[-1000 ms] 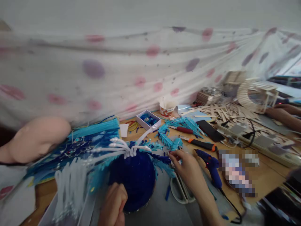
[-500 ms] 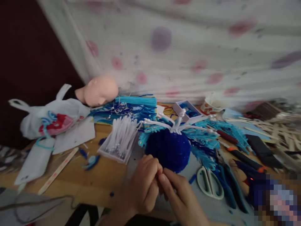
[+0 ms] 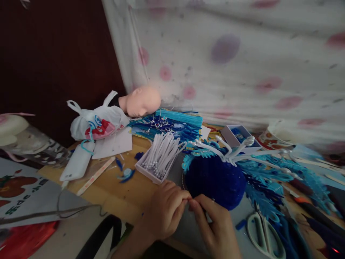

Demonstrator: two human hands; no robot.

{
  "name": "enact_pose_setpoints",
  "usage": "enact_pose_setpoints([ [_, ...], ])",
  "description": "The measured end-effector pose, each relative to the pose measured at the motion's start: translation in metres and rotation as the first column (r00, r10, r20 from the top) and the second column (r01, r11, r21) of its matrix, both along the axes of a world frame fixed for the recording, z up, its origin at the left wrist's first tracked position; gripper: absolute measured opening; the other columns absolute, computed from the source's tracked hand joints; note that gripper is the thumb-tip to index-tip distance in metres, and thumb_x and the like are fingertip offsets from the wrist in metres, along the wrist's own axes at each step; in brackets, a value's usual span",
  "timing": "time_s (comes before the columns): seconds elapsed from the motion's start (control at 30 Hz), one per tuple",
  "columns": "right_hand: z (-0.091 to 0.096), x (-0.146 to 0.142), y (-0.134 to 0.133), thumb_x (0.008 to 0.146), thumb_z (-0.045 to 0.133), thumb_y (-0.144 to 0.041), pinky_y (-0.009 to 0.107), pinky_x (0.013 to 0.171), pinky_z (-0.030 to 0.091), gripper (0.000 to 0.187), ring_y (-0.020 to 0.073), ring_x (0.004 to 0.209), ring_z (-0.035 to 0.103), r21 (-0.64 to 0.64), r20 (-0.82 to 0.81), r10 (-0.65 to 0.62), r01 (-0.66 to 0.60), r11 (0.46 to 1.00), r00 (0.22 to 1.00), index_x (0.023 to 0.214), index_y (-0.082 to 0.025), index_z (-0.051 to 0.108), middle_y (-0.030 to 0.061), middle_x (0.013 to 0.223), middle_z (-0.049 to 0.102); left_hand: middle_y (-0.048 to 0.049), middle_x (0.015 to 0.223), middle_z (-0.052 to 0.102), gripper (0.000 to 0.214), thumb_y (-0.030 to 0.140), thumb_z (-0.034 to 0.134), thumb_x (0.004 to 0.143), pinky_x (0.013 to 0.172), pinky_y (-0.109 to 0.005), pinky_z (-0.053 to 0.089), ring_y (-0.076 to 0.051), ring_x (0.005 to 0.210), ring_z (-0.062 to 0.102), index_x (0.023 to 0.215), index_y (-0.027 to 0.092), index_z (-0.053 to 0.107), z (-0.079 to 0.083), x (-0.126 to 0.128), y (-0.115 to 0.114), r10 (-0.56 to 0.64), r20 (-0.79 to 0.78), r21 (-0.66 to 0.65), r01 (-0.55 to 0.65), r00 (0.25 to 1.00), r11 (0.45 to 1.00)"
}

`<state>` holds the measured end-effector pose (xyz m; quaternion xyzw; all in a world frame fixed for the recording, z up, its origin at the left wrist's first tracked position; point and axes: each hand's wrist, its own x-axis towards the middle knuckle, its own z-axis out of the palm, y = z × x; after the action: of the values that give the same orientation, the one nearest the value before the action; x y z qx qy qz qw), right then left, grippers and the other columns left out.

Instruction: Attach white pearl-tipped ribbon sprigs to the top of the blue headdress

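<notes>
My left hand point(image 3: 168, 208) and my right hand point(image 3: 214, 221) meet fingertip to fingertip low in the middle of the view. Both are closed in a pinch; whatever lies between the fingers is hidden or too small to name. Just beyond them rests a round, dark blue velvety piece point(image 3: 215, 180). White stems with pearl tips point(image 3: 229, 154) fan out along its far edge, and light blue feather-like pieces point(image 3: 261, 194) spread to its right. Left of it stands a white box point(image 3: 155, 176) full of white looped strips and pearly beads.
Green-handled scissors point(image 3: 265, 233) and pliers lie at the right. A mannequin head point(image 3: 142, 100) is on its side at the back, near blue tassels point(image 3: 180, 118). A white plastic bag point(image 3: 99, 122) and a white phone-like device point(image 3: 78, 162) with a cable are at the left.
The camera view has swung left, so the table things appear further right. My hands stay pinched together, their fingertips now slightly apart from the blue piece in view.
</notes>
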<state>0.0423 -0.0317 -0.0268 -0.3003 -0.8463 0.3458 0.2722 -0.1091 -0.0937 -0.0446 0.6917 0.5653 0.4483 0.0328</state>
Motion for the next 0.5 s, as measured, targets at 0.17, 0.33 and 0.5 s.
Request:
enact_pose_setpoints([
  [0.17,-0.004,0.003,-0.002,0.101,0.043,-0.025,0.021,0.05,0.034,0.039,0.0094,0.05,0.051,0.129,0.108,0.097,-0.111,0.985,0.989,0.064,-0.02,0.05,-0.0026,0.056,0.054,0.0002,0.07,0.071,0.022,0.009,0.044,0.094,0.062,-0.028,0.05,-0.015,0.062,0.065,0.098,0.022,0.061,-0.011,-0.02,-0.018,0.109,0.019,0.078,-0.11,0.994,0.991],
  [0.33,-0.009,0.005,-0.004,0.099,0.046,-0.024,0.021,0.048,0.033,0.039,0.0091,0.047,0.048,0.218,0.176,0.093,-0.131,0.967,0.98,0.06,-0.021,0.044,-0.0031,0.054,0.051,0.0028,0.065,0.074,0.015,0.016,0.06,0.091,0.053,-0.024,0.051,-0.012,0.051,0.066,0.091,0.024,0.073,-0.02,-0.055,-0.035,0.475,-0.07,0.222,-0.451,0.877,0.865],
  [0.5,-0.018,0.005,-0.004,0.096,0.044,-0.019,0.022,0.046,0.032,0.037,0.0088,0.042,0.048,0.361,0.12,0.097,-0.135,0.923,0.988,0.06,-0.021,0.047,-0.0032,0.05,0.051,-0.0005,0.073,0.074,0.017,0.037,0.068,0.089,0.07,-0.035,0.056,-0.02,0.068,0.07,0.08,0.023,0.07,-0.036,-0.102,-0.048,0.823,-0.025,0.138,-0.814,0.567,0.565],
])
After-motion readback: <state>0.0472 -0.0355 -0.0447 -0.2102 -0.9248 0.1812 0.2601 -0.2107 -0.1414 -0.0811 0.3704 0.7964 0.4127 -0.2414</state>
